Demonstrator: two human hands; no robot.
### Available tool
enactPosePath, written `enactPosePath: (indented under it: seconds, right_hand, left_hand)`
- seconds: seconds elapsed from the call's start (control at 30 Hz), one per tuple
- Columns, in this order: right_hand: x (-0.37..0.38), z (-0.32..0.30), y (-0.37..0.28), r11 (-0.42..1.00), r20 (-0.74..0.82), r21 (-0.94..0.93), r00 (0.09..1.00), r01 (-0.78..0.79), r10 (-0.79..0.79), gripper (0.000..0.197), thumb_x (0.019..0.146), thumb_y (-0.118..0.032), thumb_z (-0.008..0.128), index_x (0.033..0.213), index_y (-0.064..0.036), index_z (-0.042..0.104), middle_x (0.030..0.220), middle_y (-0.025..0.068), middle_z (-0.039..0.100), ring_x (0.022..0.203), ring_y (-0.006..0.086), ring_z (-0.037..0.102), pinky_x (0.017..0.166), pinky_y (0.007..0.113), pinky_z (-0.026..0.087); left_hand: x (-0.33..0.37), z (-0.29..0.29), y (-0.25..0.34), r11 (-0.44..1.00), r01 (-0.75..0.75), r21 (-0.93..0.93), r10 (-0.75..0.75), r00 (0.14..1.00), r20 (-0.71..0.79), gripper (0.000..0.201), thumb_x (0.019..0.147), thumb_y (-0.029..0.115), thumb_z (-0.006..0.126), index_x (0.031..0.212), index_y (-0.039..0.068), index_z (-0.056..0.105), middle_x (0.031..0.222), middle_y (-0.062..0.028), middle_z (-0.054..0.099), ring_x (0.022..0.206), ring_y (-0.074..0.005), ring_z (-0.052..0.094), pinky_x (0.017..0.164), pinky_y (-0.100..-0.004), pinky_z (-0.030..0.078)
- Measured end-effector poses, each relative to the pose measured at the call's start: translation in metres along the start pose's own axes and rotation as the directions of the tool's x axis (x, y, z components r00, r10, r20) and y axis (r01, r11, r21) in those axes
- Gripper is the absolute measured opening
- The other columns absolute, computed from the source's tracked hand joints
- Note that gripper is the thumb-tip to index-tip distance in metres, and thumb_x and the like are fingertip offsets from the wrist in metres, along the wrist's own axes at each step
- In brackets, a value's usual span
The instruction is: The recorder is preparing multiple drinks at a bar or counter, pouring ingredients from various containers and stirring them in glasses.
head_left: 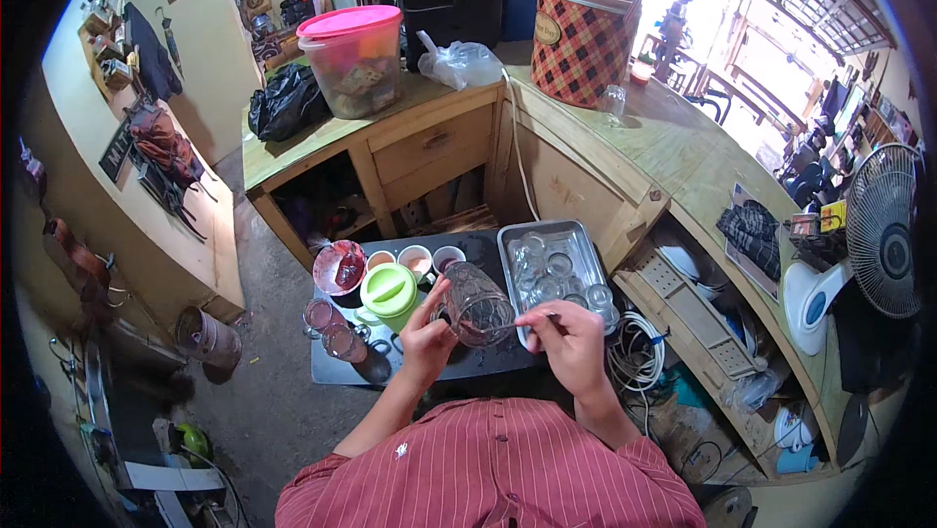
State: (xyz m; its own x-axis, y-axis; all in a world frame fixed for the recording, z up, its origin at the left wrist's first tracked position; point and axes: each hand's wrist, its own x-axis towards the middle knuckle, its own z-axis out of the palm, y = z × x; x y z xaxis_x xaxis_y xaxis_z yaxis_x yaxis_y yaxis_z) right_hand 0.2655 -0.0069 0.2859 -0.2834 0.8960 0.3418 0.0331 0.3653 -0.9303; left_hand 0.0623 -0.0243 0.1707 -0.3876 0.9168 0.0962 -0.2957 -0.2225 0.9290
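Note:
My left hand (427, 341) is closed on the side of a clear glass pitcher (476, 304), which tilts with its mouth toward me. My right hand (568, 341) pinches a thin spoon-like utensil (514, 325) at the pitcher's rim; its far end is hard to make out. Left of the pitcher stands a light-green lidded jug (388, 292). Beyond it are several cups, among them a white mug (416, 260), and a bowl (342, 268) with something dark red in it. A metal tray (505, 245) of upturned clear glasses lies to the right.
Two glasses (342, 343) stand at the low dark table's (327, 370) left edge. Behind it, a wooden counter (429, 123) carries a pink-lidded tub (353, 69), a black bag (286, 103) and a plaid cooler (584, 45). A coiled white hose (636, 357) and fan (886, 235) are right.

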Motion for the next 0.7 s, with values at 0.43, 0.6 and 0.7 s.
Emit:
enactPosePath:
  seconds: [0.43, 0.6, 0.7]
  right_hand:
    - [0.012, -0.003, 0.037, 0.937, 0.006, 0.334, 0.995, -0.100, 0.104, 0.024, 0.095, -0.016, 0.054, 0.085, 0.0037, 0.064, 0.076, 0.0087, 0.065, 0.066, 0.0129, 0.063, 0.060, 0.025, 0.051]
    - [0.023, 0.031, 0.026, 0.916, 0.285, -0.336, 0.950, 0.220, -0.124, 0.018, 0.088, -0.017, 0.060, 0.086, 0.0002, 0.061, 0.079, 0.0155, 0.063, 0.069, 0.0291, 0.064, 0.060, 0.035, 0.050]
    - [0.015, 0.022, 0.007, 0.895, 0.237, -0.402, 0.966, 0.196, -0.105, 0.018, 0.086, -0.019, 0.061, 0.083, -0.0019, 0.059, 0.081, 0.0167, 0.061, 0.075, 0.0349, 0.061, 0.064, 0.040, 0.048]
  left_hand:
    - [-0.001, -0.013, 0.013, 0.519, -0.570, 0.637, 0.416, 0.819, 0.395, 0.023, 0.062, -0.009, 0.073, 0.060, -0.003, 0.051, 0.132, -0.0206, 0.050, 0.125, -0.0351, 0.047, 0.077, -0.0315, 0.051]
    - [-0.007, -0.001, 0.024, 0.611, -0.457, 0.647, 0.288, 0.889, 0.356, 0.021, 0.062, -0.010, 0.071, 0.061, -0.004, 0.051, 0.132, -0.0223, 0.050, 0.125, -0.0361, 0.046, 0.087, -0.0369, 0.050]
    - [-0.009, -0.009, 0.019, 0.585, -0.473, 0.658, 0.318, 0.881, 0.351, 0.021, 0.061, -0.011, 0.071, 0.061, -0.004, 0.052, 0.132, -0.0207, 0.050, 0.124, -0.0348, 0.048, 0.083, -0.0350, 0.051]
